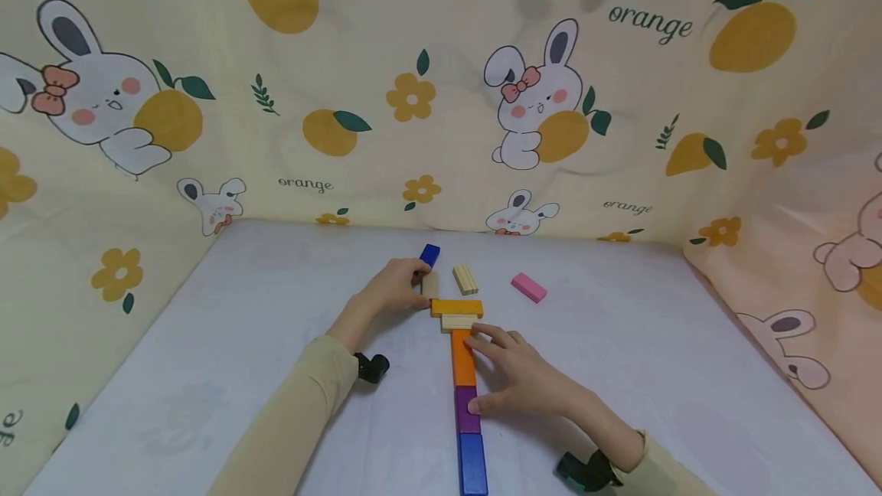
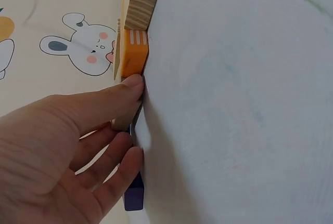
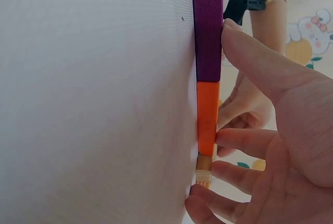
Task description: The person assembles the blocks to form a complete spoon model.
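Note:
My left hand grips a plain wooden block at the far left end of a row, its thumb by the near end. A dark blue block stands just beyond, close to those fingertips. Beside the thumb lies a yellow block set crosswise, with a pale wooden block against its near side. An orange block, a purple block and a blue block continue toward me, end to end. Along their right side rests my right hand, fingers loosely extended, thumb at the purple block.
Two loose blocks lie farther back: a pale grooved wooden block and a pink block. A white-covered table meets a patterned cloth at the back and sides.

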`<action>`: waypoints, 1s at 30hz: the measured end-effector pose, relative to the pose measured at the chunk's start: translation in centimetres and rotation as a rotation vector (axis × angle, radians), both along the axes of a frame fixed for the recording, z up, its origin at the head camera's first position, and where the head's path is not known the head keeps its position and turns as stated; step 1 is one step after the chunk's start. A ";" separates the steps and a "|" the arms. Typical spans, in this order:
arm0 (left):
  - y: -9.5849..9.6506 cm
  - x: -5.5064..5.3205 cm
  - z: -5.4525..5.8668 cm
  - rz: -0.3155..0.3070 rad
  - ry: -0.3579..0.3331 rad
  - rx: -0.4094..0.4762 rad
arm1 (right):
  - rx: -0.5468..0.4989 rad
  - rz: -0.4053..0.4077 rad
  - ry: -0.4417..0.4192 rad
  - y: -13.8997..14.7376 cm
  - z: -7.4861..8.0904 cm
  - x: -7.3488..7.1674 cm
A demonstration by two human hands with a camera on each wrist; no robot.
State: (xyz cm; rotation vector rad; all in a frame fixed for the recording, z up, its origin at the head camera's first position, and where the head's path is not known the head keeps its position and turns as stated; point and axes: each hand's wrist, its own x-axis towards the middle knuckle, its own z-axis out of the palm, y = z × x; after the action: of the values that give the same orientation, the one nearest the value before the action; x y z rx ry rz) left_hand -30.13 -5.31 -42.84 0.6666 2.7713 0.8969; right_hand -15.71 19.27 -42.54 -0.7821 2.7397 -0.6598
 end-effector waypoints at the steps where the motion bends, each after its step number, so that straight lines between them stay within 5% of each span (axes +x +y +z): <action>1: 0.0 0.0 0.0 0.004 -0.003 -0.006 | -0.002 0.004 0.003 0.0 0.0 0.0; 12: -0.1 0.7 0.4 0.013 -0.001 -0.018 | 0.003 0.001 -0.001 -0.2 0.1 -0.1; 21: 0.3 4.0 0.6 -0.015 0.044 0.075 | 0.011 0.003 0.001 -0.1 0.2 -0.2; 30: 1.4 6.1 0.6 -0.083 0.088 -0.045 | 0.009 -0.002 -0.007 -0.2 0.1 -0.2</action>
State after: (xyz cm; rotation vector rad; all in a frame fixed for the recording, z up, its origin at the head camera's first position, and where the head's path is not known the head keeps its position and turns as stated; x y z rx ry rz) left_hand -24.02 -3.90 -42.26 0.8268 2.8074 0.8046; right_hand -15.88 19.10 -42.49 -0.7739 2.7359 -0.6494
